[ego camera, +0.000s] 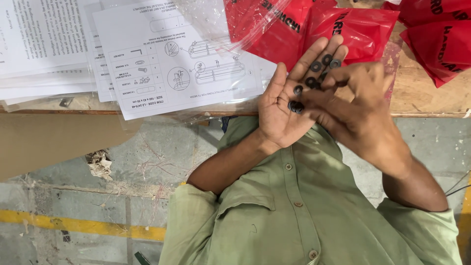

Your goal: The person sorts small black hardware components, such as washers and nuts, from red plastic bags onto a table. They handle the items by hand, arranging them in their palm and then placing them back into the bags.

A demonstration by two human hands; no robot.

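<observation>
Washers (314,73), small and dark, lie loose on your flat, open left hand (289,98); your right hand (353,98), at 3 o'clock, pinches among them, grip state unclear. Sorting looks unfinished.

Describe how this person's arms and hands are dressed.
Both hands, the left hand and the right hand, are bare: no gloves, rings or watch visible. The forearms are bare too. A light olive-green buttoned shirt has short sleeves ending near the elbows.
</observation>
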